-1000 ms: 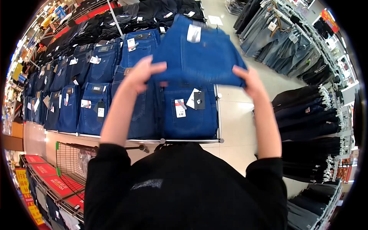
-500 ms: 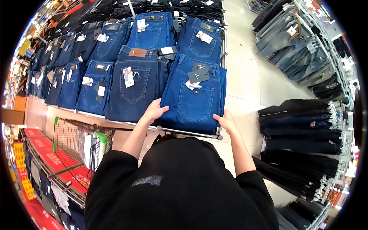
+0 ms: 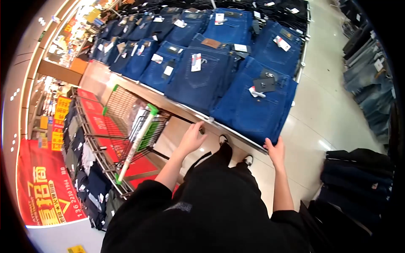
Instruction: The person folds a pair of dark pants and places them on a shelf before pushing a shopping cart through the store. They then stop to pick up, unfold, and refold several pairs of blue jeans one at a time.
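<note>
A stack of blue jeans [image 3: 257, 105] lies folded at the near right corner of a display table, a dark tag [image 3: 264, 84] and a white tag on its back pocket. At that stack's lower front corner is my right hand [image 3: 276, 152], thumb and fingers apart, fingertips right at the denim. My left hand [image 3: 193, 138] hangs in the air in front of the table edge, holding nothing, its fingers loosely spread. Just beyond it sits a darker stack of jeans [image 3: 198, 80] with a brown leather patch.
A metal rail [image 3: 236, 134] runs along the table's front. To the left stands a shopping cart [image 3: 139, 126] with green trim, beside a clothes rack [image 3: 90, 168] and a red sign [image 3: 46, 185]. Hanging trousers [image 3: 358, 177] line the right side, past a tiled aisle [image 3: 320, 101].
My left hand has come off the blue jeans and moved back and left. The right hand remains near the stack's corner. The view has turned left, bringing my shoes into sight.
</note>
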The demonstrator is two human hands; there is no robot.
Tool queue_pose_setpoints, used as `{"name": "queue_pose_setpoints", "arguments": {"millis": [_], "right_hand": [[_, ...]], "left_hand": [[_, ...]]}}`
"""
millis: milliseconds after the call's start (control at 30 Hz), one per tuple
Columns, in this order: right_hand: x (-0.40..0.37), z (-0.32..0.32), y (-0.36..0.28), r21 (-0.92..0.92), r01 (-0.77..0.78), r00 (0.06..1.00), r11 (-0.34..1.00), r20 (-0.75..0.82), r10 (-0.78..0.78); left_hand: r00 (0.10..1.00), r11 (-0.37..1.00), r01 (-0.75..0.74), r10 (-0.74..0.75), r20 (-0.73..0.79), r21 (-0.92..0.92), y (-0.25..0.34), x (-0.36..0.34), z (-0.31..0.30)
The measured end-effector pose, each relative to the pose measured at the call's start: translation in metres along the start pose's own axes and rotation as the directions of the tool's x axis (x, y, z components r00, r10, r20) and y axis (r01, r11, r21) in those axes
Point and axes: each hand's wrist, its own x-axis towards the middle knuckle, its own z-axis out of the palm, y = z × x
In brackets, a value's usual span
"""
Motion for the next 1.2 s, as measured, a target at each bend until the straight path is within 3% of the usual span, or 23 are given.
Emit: {"name": "queue_pose_setpoints", "arguments": {"millis": [133,200,233,300,333,467,533,600,667,700,767,833,933,1067,1133,1167,1200], "right_hand": [[-0.011,-0.001,0.003,-0.059,0.101,0.994,0.993,-0.028,-0.103],[-0.015,-0.004,-0.003,-0.299,0.071,0.996,0.952,-0.031,-0.084],[-0.018,-0.003,-0.002,-0.306,0.084,0.995,0.948,-0.024,-0.096],[-0.027,-0.001,0.004,-0.146,0.131,0.989,0.981,-0.044,-0.138],[-0.029,0.001,0.010,-0.159,0.148,0.988,0.976,-0.028,-0.154],[-0.037,0.010,0.024,-0.392,0.250,0.956,0.885,-0.047,-0.290],[-0.044,0.024,0.027,-0.584,0.375,0.856,0.720,-0.080,-0.511],[-0.056,0.050,0.024,-0.665,0.409,0.776,0.625,-0.107,-0.622],[-0.065,0.077,0.020,-0.538,0.337,0.894,0.772,-0.073,-0.442],[-0.085,0.107,0.005,-0.523,0.290,0.915,0.801,-0.094,-0.392],[-0.106,0.167,0.005,-0.359,0.340,0.936,0.869,0.043,-0.348],[-0.106,0.225,0.032,-0.433,0.651,0.755,0.624,0.280,-0.593],[-0.179,0.336,-0.068,-0.394,0.869,0.471,0.298,0.474,-0.744],[-0.172,0.458,-0.097,-0.176,0.983,0.068,-0.050,0.604,-0.794],[-0.160,0.527,-0.104,-0.062,0.975,-0.113,-0.215,0.693,-0.712],[-0.161,0.552,-0.114,-0.036,0.969,-0.132,-0.245,0.762,-0.634],[-0.163,0.559,-0.111,-0.026,0.972,-0.143,-0.234,0.727,-0.672]], "left_hand": [[0.977,0.975,0.208,-0.203,-0.068,0.076,-0.027,-0.060,-0.033],[0.965,0.967,0.248,-0.242,-0.103,0.058,-0.024,-0.079,-0.052],[0.952,0.957,0.287,-0.280,-0.126,0.039,-0.025,-0.086,-0.058],[0.951,0.960,0.277,-0.270,-0.149,0.032,-0.038,-0.095,-0.063],[0.953,0.963,0.267,-0.258,-0.161,0.035,-0.047,-0.101,-0.064],[0.977,0.983,0.176,-0.169,-0.128,0.048,-0.087,-0.125,-0.058],[0.982,0.982,0.185,-0.186,0.034,0.040,-0.099,-0.146,-0.055],[0.983,0.985,0.172,-0.172,0.061,0.010,-0.118,-0.175,-0.051],[0.983,0.987,0.162,-0.159,0.095,-0.021,-0.140,-0.211,-0.056],[0.973,0.978,0.199,-0.190,0.127,-0.062,-0.146,-0.231,-0.058],[0.960,0.960,0.246,-0.223,0.167,-0.131,-0.161,-0.264,-0.061],[0.959,0.949,0.258,-0.230,0.163,-0.180,-0.178,-0.293,-0.060],[0.946,0.930,0.324,-0.313,0.087,-0.172,-0.201,-0.327,-0.065],[0.942,0.905,0.334,-0.329,0.063,-0.264,-0.206,-0.348,-0.090],[0.947,0.913,0.270,-0.310,-0.089,-0.307,-0.211,-0.354,-0.095],[0.931,0.895,0.303,-0.351,-0.098,-0.328,-0.206,-0.354,-0.107],[0.924,0.915,0.276,-0.337,-0.181,-0.295,-0.203,-0.353,-0.120]]}}
